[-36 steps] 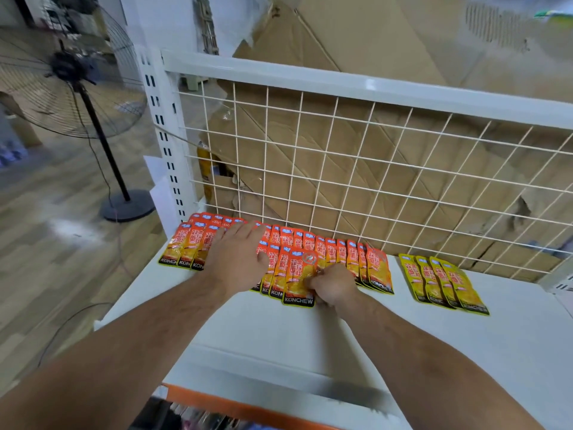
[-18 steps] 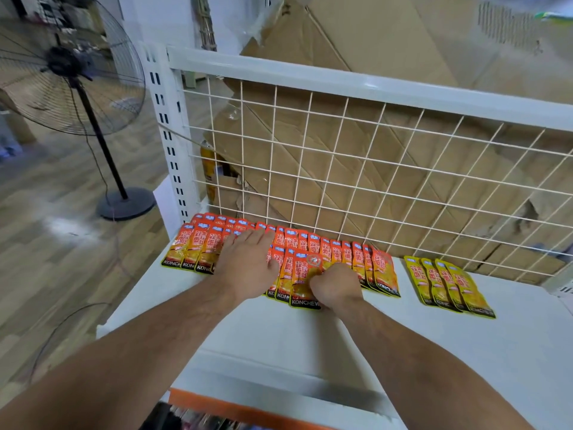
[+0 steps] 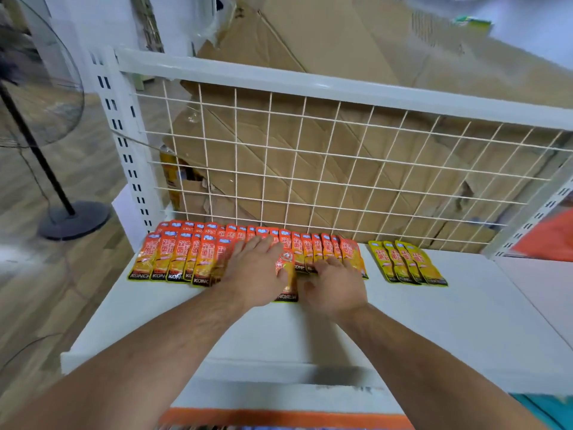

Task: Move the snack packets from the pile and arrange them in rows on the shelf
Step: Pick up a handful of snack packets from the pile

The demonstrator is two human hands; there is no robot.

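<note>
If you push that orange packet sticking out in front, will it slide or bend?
Probably slides easily: the orange packet looks glossy and lies flat on the smooth white shelf. Likely floppy and light, being a thin flat pouch.

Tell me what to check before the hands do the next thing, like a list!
1. Left hand lying flat on the row of orange foil snack packets: ok.
2. Right hand grip: cannot tell. Its fingers lie on the packets, but whether they pinch or just press is unclear.
3. Orange row even along the front: not ok. One orange packet between the hands sticks out toward the front.
4. Row of yellow foil packets kept apart from the orange ones: ok, bare shelf lies between them.
5. Free room on the white metal shelf in front of the rows: ok.
</note>
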